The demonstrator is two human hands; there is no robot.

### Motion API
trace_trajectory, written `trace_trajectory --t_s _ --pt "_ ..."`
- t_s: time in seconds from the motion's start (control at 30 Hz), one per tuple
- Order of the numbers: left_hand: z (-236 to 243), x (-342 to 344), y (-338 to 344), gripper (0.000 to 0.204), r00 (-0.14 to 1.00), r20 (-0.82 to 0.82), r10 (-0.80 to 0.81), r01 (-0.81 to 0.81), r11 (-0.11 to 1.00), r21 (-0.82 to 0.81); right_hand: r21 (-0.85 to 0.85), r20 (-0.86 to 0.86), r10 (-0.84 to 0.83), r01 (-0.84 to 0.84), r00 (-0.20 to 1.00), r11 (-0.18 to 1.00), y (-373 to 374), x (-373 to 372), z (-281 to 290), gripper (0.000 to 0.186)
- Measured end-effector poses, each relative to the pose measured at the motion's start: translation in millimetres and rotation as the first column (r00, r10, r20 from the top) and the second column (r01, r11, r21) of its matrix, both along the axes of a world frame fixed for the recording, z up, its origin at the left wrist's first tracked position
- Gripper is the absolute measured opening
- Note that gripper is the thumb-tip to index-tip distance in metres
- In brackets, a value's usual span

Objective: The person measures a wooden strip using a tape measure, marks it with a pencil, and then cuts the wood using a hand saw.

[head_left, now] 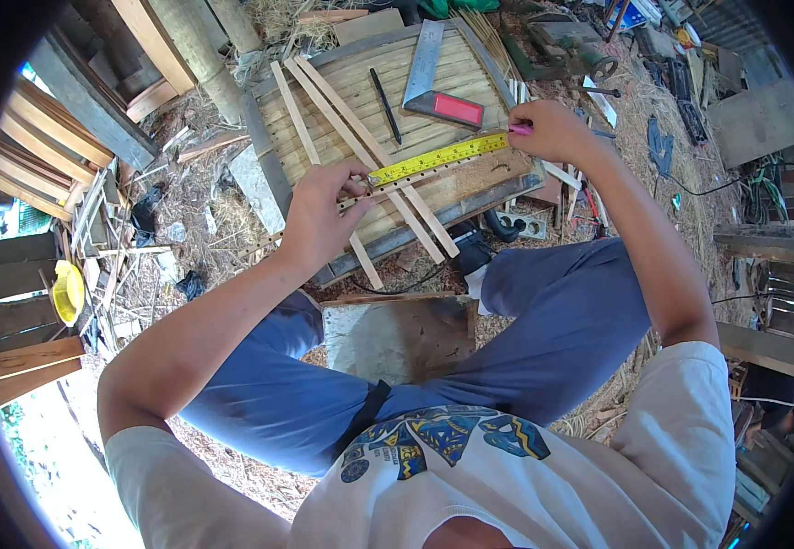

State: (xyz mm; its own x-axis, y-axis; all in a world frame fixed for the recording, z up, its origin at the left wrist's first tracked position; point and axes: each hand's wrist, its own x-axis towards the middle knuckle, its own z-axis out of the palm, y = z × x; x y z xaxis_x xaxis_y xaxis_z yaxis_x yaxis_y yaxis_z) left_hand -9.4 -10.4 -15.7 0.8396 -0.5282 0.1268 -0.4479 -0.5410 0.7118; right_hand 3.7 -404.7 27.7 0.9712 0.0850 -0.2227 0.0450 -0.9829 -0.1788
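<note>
My left hand (333,201) has curled fingers at the end of a yellow tape measure blade (438,157), gripping it and a narrow strip with holes lying just below it. My right hand (552,133) is closed on the pink tape measure case (520,129) at the other end. The blade and holed strip cross several pale wooden slats (429,233) on a worn wooden board (369,82). Above the blade lie a black pen or pencil (385,105) and a square (420,69) with a red-and-grey stock.
My legs surround a low wooden box (397,339). Bamboo posts and planks (150,41) stand at back left, beside straw and wood scraps. A yellow container (67,293) is at the left. Metal tools (580,59) and cables (758,192) lie right. Part of another person (767,407) shows at far right.
</note>
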Motion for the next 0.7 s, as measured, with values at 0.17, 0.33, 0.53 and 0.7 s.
trace_trajectory --t_s 0.17,0.33,0.53,0.7 --pt "-0.4 -1.0 -3.1 0.035 0.999 0.033 0.016 -0.013 0.997 -0.077 0.001 0.002 0.008 -0.008 1.0 1.0 -1.0 1.0 -0.3 0.032" --pt "0.8 -1.9 -3.9 0.035 1.0 0.016 0.024 -0.023 0.997 -0.08 -0.016 -0.024 -0.006 0.006 1.0 1.0 -0.6 0.9 0.9 0.033" --pt "2.5 -1.8 -3.6 0.035 0.999 0.029 0.014 -0.011 0.997 -0.081 0.044 0.07 0.04 -0.043 0.997 0.998 -1.1 -2.1 -2.6 0.032" --pt "2.3 -2.0 -2.8 0.035 0.999 0.034 0.02 -0.017 0.997 -0.074 0.039 0.049 0.03 -0.032 0.998 0.999 0.6 -2.4 0.0 0.032"
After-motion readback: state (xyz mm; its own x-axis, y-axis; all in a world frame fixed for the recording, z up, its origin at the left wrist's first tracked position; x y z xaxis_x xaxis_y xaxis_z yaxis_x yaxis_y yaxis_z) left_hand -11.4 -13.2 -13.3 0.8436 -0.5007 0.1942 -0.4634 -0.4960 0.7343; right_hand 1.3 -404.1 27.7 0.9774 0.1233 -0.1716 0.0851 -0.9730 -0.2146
